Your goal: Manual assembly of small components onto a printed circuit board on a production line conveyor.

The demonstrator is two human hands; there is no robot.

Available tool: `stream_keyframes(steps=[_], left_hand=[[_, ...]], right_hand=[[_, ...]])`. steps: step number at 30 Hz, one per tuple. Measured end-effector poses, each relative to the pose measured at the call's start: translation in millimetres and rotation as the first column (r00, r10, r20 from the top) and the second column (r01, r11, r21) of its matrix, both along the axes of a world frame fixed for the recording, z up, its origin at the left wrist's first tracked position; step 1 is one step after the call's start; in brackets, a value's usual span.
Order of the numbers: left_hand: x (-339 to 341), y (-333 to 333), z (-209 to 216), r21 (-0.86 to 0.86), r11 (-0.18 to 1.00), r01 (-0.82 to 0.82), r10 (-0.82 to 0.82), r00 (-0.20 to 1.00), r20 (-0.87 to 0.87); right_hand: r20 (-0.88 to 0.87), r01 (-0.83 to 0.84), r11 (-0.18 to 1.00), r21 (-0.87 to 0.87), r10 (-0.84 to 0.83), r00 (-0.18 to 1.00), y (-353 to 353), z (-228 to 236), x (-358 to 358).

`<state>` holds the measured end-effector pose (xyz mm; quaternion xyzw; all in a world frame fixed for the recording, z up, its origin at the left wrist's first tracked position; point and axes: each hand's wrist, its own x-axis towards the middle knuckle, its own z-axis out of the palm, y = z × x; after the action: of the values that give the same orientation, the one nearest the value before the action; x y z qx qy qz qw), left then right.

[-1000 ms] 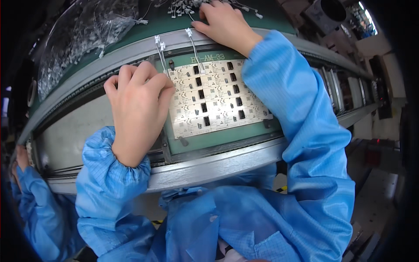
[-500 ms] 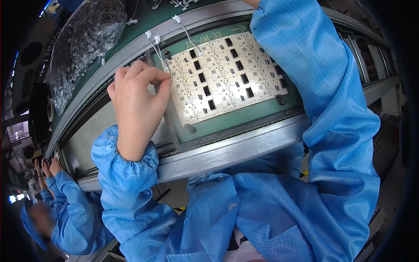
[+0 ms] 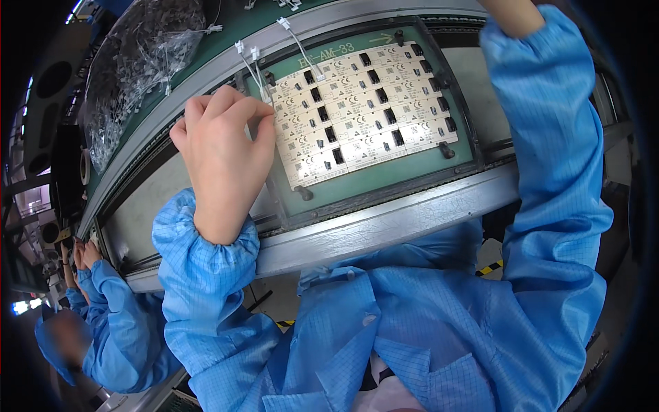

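Note:
My left hand (image 3: 230, 154) is closed in a pinch at the left edge of a panel of white circuit boards (image 3: 364, 106). Whatever lies between its thumb and forefinger is too small to make out. Just above those fingertips, short white wire leads (image 3: 259, 75) with white plugs rise from the panel's corner, and another lead (image 3: 300, 48) stands farther right. Black components in rows dot the panel, which rests in a green fixture plate (image 3: 384, 180). Of my right hand (image 3: 515, 15), only the wrist end shows at the top edge; its fingers are out of the picture.
A metal conveyor rail (image 3: 398, 209) runs along the near side of the fixture. Beyond the far rail, at upper left, lies a clear plastic bag (image 3: 147, 69) of white-plugged wires. At far left, a co-worker in a blue smock (image 3: 130, 323) works with hands at the line.
My right arm has swung right, away from the panel, uncovering its right side and the fixture's corner. My left hand keeps its pinch at the panel's left edge. The view has shifted slightly.

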<state>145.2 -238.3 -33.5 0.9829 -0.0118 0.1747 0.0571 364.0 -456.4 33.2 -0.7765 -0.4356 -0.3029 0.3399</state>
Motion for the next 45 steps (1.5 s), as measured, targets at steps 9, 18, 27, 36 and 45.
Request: stream_keyframes(steps=[9, 18, 27, 36, 45], left_hand=[[7, 10, 9, -0.210, 0.977, -0.032, -0.010, 0.981, -0.194], [-9, -9, 23, 0.033, 0.996, 0.081, -0.076, 0.989, -0.128], [33, -6, 33, 0.080, 0.990, 0.113, -0.101, 0.985, -0.138], [187, 42, -8, 0.109, 0.966, -0.236, 0.247, 0.963, -0.106], [200, 54, -34, 0.127, 0.957, -0.260, 0.256, 0.965, 0.050]], right_hand=[[-0.401, -0.036, 0.994, 0.100, 0.074, 0.913, -55, -26, -44], [-0.358, -0.033, 0.996, 0.086, 0.062, 0.932, -72, -23, -79], [-0.409, -0.180, 0.980, 0.081, 0.198, 0.891, -73, -64, -68], [-0.296, -0.104, 0.995, 0.003, 0.100, 0.950, -58, -86, -73], [-0.181, -0.080, 0.969, -0.235, 0.037, 0.983, -49, -104, -71]])
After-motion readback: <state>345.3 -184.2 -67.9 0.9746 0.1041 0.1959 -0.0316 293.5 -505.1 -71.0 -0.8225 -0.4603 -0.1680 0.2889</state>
